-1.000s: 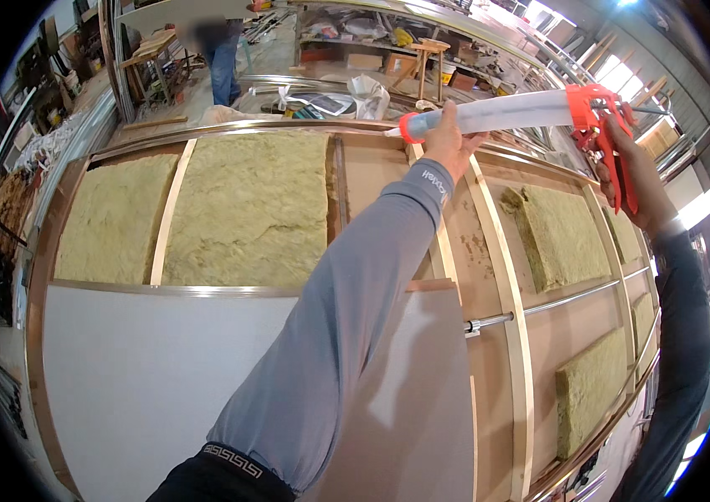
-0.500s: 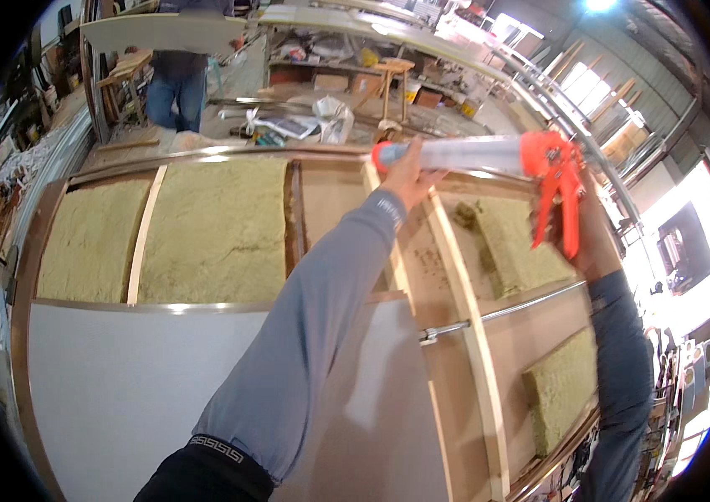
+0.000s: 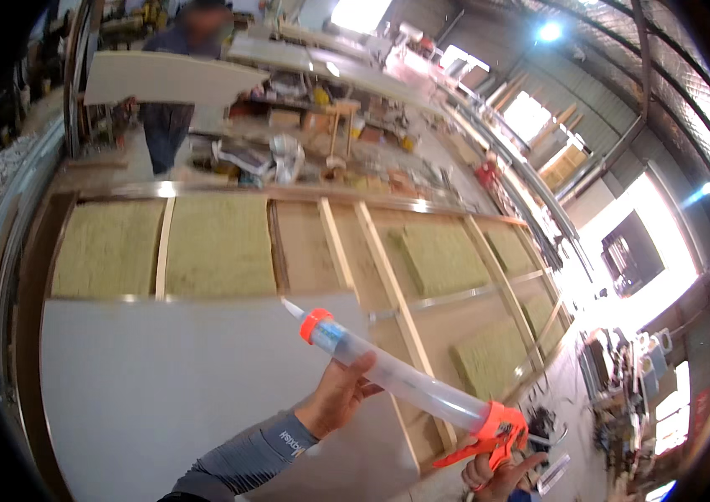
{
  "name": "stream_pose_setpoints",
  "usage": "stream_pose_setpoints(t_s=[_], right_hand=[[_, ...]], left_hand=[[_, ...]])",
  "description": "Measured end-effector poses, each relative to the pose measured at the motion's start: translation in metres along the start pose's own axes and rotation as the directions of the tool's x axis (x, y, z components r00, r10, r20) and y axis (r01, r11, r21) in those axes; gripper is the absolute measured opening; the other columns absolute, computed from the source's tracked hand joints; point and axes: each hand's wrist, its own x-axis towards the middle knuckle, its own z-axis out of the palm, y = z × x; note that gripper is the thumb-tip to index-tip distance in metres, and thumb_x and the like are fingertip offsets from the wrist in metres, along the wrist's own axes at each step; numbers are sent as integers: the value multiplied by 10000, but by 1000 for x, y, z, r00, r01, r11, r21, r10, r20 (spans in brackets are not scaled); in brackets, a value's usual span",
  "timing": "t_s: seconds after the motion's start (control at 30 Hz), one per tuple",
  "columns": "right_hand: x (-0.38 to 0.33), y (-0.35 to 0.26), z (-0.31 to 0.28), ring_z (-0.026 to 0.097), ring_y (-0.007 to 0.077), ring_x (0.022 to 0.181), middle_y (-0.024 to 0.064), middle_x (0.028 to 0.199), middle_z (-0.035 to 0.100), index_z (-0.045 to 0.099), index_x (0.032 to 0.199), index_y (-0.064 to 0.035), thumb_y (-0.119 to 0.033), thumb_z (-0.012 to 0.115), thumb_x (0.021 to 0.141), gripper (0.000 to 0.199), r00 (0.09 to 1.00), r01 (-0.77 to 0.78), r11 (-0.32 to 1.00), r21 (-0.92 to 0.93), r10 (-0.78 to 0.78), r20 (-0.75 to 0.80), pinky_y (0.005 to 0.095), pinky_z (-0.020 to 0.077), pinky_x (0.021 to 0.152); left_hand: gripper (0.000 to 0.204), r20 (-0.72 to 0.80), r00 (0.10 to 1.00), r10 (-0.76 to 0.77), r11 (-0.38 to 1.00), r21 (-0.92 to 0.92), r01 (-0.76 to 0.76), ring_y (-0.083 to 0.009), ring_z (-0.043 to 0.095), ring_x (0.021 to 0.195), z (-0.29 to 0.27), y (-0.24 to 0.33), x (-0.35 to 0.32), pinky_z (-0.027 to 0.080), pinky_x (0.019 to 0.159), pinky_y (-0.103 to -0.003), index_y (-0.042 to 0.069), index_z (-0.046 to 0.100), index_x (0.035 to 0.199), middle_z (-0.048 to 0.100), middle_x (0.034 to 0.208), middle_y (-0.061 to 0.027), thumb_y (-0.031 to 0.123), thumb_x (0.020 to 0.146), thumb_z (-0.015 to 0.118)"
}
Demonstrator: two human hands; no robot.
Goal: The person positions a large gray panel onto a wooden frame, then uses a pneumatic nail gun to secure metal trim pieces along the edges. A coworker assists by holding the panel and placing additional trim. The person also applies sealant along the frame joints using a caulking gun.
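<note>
A caulking gun [image 3: 422,386] with a clear tube and orange ends lies slantwise across my view, held in both hands. Its pale nozzle [image 3: 292,308] points to the far left, over the edge of a grey-white sheet [image 3: 162,376]. My left hand [image 3: 340,397] supports the tube from below, thumb along its side. At the lower right my right hand [image 3: 495,477] is wrapped about the orange trigger handle [image 3: 501,431]. Beneath the gun is a large framed panel with wooden battens [image 3: 388,280] and yellowish insulation slabs [image 3: 221,247].
Beyond the panel, a person [image 3: 172,117] holds a long pale board [image 3: 171,79] across the body. Bags and scraps [image 3: 284,159] litter the floor there. A wooden stool [image 3: 340,125] stands farther back. Long metal profiles [image 3: 522,205] run along the right, and cluttered goods [image 3: 622,393] lie at the lower right.
The caulking gun has come down and nearer, its nozzle end now slanting up-left. My left hand has shifted back along the tube. The view has tilted up, showing more of the person with the board.
</note>
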Motion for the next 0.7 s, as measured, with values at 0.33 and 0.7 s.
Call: stream_pose_setpoints(t_s=[0.33, 0.7], right_hand=[[-276, 62, -48, 263, 83, 392, -90, 523, 281, 605, 1299, -1, -511, 491, 1154, 542, 973, 12, 993, -116, -38, -226, 254, 241, 371], [-279, 136, -53, 523, 127, 569, -2, 802, 608, 583, 1434, -41, -362, 745, 1033, 538, 675, -341, 833, -435, 539, 503, 295, 420, 515]], left_hand=[[439, -19, 992, -125, 986, 111, 126, -221, 637, 1317, 37, -91, -273, 589, 1074, -433, 81, 520, 1446, 643, 1388, -65, 115, 1056, 718], [605, -610, 631, 479, 875, 278, -396, -272, 653, 1289, 15, -145, -610, 577, 1086, -465, 68, 367, 1609, 602, 1448, -111, 187, 1093, 659]])
